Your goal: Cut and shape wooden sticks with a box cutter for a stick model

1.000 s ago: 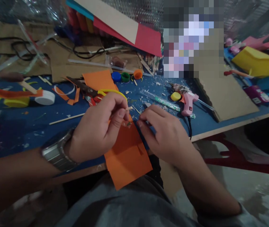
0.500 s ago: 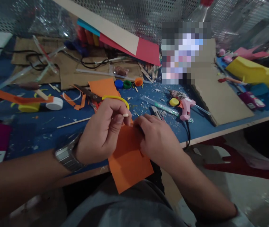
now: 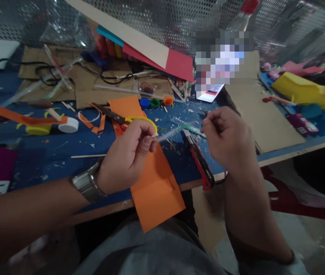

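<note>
1. The left hand pinches a thin wooden stick between thumb and forefinger. Only the stick's pale tip shows past the fingertips; it points right, toward the other hand.
2. The right hand is raised above the table, fingers curled in a loose pinch. A faint, pale thread-like streak runs from the stick's tip toward it, slanting up to the right. Whether those fingers actually grip its end, I cannot tell; the streak is blurred and fades near a clear glue stick lying behind it.
3. The two hands are apart, with the streak spanning the gap. The left hand is nearer the stick, having it in its grip.
4. Below the left hand an orange sheet lies with its long axis running away from the person, its near end hanging over the table edge. Neither hand presses it.
5. A red and black utility knife lies just right of the sheet, near the right wrist, untouched.
6. The stick's full length is hidden inside the left fist, so its length is unknown.
</note>
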`<move>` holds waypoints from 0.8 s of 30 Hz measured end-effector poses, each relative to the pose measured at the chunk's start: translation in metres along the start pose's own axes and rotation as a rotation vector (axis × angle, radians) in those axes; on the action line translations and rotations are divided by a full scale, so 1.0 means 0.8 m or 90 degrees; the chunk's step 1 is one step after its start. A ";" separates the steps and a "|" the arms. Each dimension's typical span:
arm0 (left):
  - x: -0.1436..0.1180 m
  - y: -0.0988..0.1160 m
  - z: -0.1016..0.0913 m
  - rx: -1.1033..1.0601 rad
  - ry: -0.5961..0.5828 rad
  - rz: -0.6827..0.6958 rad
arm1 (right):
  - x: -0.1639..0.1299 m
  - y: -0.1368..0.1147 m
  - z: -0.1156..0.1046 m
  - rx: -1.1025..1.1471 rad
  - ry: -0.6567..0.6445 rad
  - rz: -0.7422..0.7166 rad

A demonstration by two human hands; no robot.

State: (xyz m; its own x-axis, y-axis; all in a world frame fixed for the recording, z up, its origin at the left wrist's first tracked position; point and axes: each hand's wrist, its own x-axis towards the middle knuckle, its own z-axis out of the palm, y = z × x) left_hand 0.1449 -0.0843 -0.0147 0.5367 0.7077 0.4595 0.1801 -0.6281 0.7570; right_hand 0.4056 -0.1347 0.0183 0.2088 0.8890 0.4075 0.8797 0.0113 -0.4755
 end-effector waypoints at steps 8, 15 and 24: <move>0.000 -0.002 0.000 0.033 -0.025 -0.057 | 0.062 0.037 -0.041 -0.120 0.215 0.020; 0.002 0.000 -0.002 0.066 -0.087 -0.019 | 0.092 0.070 -0.032 -0.119 0.250 0.043; 0.005 0.006 -0.002 0.149 -0.144 0.035 | 0.009 0.040 0.000 -0.080 -0.042 -0.008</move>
State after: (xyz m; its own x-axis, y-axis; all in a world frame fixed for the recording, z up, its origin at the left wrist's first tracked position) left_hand 0.1463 -0.0839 -0.0088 0.7153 0.5976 0.3622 0.3167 -0.7394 0.5942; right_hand 0.4357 -0.1280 0.0061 0.1721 0.9177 0.3581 0.9296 -0.0311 -0.3672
